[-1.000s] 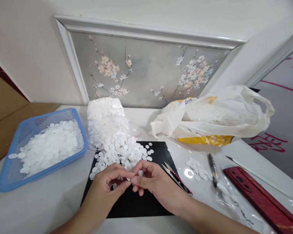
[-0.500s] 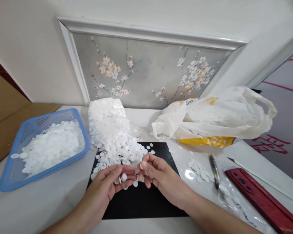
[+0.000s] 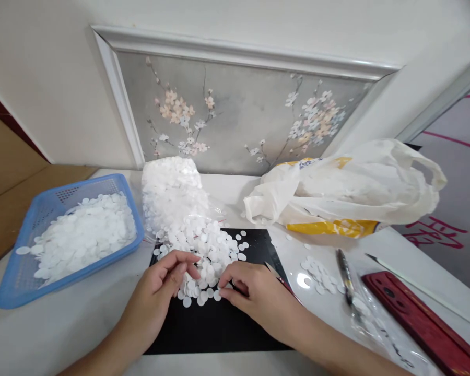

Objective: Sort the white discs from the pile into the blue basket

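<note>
Small white discs (image 3: 196,237) lie heaped across a black mat (image 3: 211,331), spilling from a clear plastic bag (image 3: 172,183) behind it. My left hand (image 3: 164,284) rests at the left side of the heap, palm turned inward and fingers apart, with no disc seen in it. On the other side my right hand (image 3: 256,290) is curled, its thumb and index fingertips close together at a white disc on the heap's near right edge. Its other fingers are partly hidden. A thin, dark red pointed tool (image 3: 284,282) shows behind the right hand, its kind unclear.
A blue plastic basket (image 3: 131,237) full of white discs stands at left. To the right are a small group of discs (image 3: 321,274), a black pen (image 3: 345,277), a red phone case (image 3: 419,318) and a thin white stick (image 3: 415,284). Behind lies a white carrier bag (image 3: 348,196).
The discs held in my left hand are out of it, and more lie at the heap's near edge. My hands have moved apart. The dark red tool now shows behind my right hand.
</note>
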Demonstrator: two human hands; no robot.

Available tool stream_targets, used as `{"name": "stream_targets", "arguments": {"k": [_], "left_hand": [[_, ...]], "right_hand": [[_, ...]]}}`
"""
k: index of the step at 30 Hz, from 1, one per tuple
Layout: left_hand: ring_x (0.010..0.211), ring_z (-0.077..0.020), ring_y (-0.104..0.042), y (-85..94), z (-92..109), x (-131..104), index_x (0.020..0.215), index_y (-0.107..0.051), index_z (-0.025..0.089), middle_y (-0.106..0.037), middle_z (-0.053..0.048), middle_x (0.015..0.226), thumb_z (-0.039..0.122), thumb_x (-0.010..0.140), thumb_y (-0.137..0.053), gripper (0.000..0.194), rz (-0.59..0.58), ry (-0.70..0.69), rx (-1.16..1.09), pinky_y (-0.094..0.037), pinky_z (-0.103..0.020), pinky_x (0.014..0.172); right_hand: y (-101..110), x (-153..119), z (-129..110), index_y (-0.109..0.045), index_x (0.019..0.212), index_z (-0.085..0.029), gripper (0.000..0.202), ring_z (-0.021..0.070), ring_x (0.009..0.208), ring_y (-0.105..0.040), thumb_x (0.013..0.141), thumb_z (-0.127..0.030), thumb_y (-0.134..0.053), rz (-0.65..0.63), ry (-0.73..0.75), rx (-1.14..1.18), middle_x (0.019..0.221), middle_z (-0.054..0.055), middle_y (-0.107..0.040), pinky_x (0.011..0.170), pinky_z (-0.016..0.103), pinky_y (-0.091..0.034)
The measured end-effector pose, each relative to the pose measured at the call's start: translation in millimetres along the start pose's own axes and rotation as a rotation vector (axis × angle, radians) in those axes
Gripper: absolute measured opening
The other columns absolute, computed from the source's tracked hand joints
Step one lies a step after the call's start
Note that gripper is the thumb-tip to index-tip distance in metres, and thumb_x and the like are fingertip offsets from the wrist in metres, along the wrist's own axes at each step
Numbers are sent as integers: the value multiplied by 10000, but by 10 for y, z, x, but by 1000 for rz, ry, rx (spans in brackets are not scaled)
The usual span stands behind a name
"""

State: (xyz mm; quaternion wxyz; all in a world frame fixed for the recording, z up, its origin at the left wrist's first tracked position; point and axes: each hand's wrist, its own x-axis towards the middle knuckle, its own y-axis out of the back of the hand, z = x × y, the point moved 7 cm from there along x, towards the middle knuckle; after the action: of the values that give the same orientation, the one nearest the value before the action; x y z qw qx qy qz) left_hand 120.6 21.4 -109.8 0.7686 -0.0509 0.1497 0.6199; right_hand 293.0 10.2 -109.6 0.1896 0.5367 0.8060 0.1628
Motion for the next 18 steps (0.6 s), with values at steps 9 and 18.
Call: {"name": "stream_targets", "arguments": {"k": [9, 18], "left_hand": [[765, -83, -478, -243, 26, -91, 914, -586, 310, -511, 41, 913, 186, 916, -220, 387, -139, -183, 692, -336, -211, 711], [808, -127, -537, -338, 11, -46, 915, -610, 294, -564, 41, 909, 259, 909, -514, 102, -84, -198, 1064, -316, -219, 700]], "right_hand": [[-150, 18, -16, -606, 864, -175, 99, 124, 762, -545, 805, -112, -655, -53, 71, -245, 842, -12, -624, 701, 226, -331], [62, 42, 97, -509, 791, -142, 106, 81, 583, -388, 782, -209, -590, -17, -70, 91, 687, -10, -526, 555, 212, -289]]}}
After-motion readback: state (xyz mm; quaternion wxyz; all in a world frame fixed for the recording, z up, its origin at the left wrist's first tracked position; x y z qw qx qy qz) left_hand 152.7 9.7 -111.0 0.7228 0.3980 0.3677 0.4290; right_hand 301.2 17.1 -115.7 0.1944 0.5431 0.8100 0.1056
